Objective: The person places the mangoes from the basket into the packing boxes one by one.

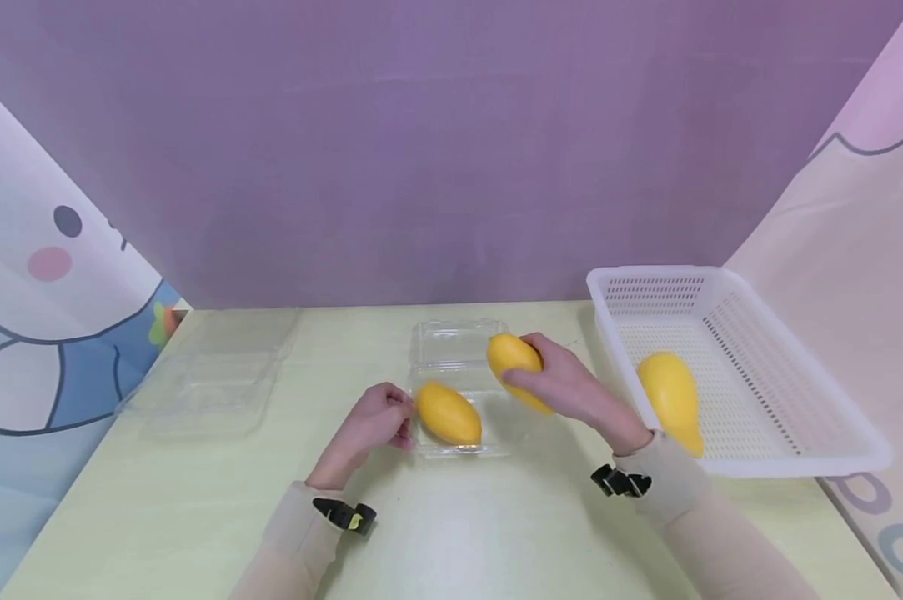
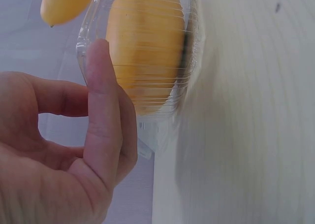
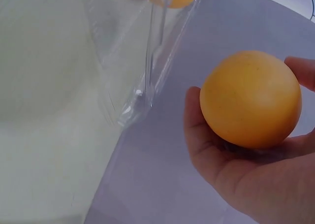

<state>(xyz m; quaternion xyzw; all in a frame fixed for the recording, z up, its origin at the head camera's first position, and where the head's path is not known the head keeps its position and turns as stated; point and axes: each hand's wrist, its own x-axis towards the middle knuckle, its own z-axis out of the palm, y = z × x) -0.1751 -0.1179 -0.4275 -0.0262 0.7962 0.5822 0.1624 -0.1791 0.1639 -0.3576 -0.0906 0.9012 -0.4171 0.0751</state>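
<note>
A yellow mango [image 1: 448,413] lies in the near half of an opened clear plastic clamshell box [image 1: 489,451] on the table. At the box's left edge, my left hand [image 1: 376,417] pinches the rim; in the left wrist view its fingertips [image 2: 100,54] are on the clear wall, with the mango [image 2: 145,42] showing through the plastic. My right hand [image 1: 564,379] grips a second mango [image 1: 513,357] with fingers and thumb around it, held above the right side of the box. The right wrist view shows that mango [image 3: 251,98] end-on, apart from the box [image 3: 142,93].
To the right stands a white perforated basket [image 1: 789,466] with one mango [image 1: 669,392] lying at its left side. More clear plastic boxes [image 1: 211,387] sit at the table's left. A purple backdrop [image 1: 421,167] rises behind the table's far edge.
</note>
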